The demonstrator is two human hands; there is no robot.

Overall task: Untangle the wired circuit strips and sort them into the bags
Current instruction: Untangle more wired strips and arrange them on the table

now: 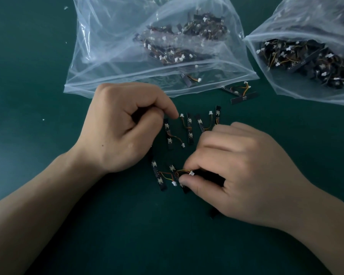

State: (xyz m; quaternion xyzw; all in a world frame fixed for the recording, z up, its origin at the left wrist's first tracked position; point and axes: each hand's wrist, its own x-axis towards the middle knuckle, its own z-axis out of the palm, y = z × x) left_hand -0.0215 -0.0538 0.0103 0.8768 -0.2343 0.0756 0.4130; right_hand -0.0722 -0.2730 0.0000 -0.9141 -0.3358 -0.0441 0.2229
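Green table top (38,66), filling the whole view. Left bag (107,56), clear zip plastic, lying at top centre with its mouth toward the hands; heap of wired circuit strips (187,42) inside, plus a single strip (186,78) just within the mouth. Right bag (306,14), same clear plastic, at the top right and cut off by the frame edge, holding a denser heap (306,60) of like strips. Left hand (119,128), back up, fingers curled toward the palm, index tip lowered at the top end of a loose strip; grip on anything: cannot tell. Right hand (238,171), back up, thumb and forefinger pinching the orange-yellow lead of the pinched strip (185,188) just beside its white connector (191,172). Row of four loose strips (190,129) on the table, between the hands and the left bag, roughly parallel, each with small push-buttons and a short lead. Neighbour strip (159,176), just left of the pinched strip, leads meeting. Tangled pair (243,96), joined by their leads, on the table between the two bags. Dark strip end (213,213), showing under the heel of the right hand. White scraps (43,119), tiny, well to the left.
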